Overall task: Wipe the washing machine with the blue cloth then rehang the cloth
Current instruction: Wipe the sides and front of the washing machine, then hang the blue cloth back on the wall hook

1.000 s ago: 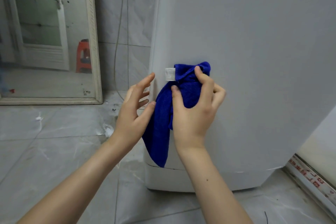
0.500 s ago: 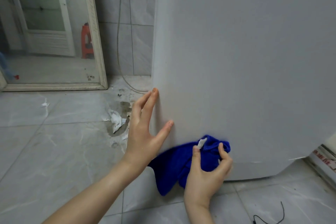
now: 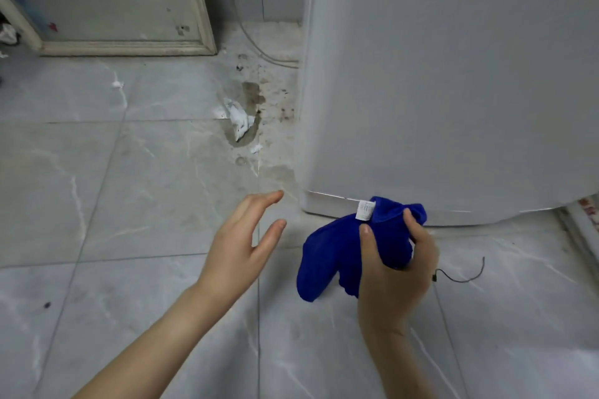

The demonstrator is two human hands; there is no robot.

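1. Head view: the right hand (image 3: 393,272) is gripping the bunched blue cloth (image 3: 337,249) in curled fingers at the bottom edge of the washing machine (image 3: 453,74), probably for wiping low.
2. Further left, the left hand (image 3: 241,243) is hovering, fingers wide, holding nothing.

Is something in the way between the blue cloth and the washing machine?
No, nothing visible. The right hand grips the cloth right by the bottom edge of the machine; the left hand is off to the side, open.
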